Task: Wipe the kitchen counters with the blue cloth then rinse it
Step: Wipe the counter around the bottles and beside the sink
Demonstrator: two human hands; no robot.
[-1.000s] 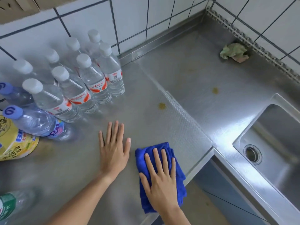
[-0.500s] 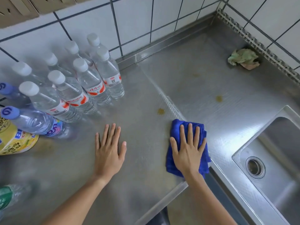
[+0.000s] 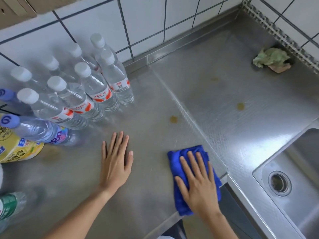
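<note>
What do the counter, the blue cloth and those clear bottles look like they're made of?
Counter: probably stainless steel, brushed grey with dull reflections.
Blue cloth: seemingly microfibre, a fuzzy, plush nap.
Water bottles: thin clear plastic with ribbed walls and white caps.

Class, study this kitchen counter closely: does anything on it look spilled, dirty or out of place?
Yes. Two yellowish-brown spots stain the steel counter: one ahead of the blue cloth, another further right. A fainter smudge lies beyond them. A crumpled green rag sits discarded in the far corner by the tiled wall.
</note>
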